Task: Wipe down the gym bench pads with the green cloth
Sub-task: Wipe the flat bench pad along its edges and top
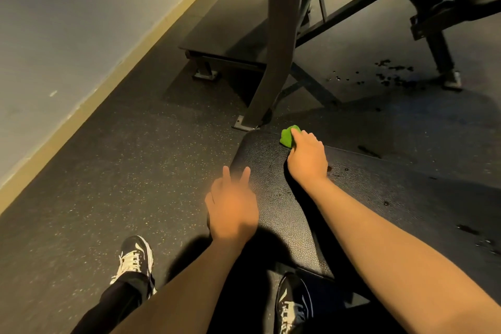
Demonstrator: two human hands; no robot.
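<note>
Now the right hand (307, 156) grips the green cloth (288, 136) in curled fingers at the far end of the black bench pad (273, 198), mid-frame, while the blurred left hand (233, 209) hovers open-fingered over its left edge, speckled rubber floor (122, 157) around, pale wall (67, 22) upper left.
</note>
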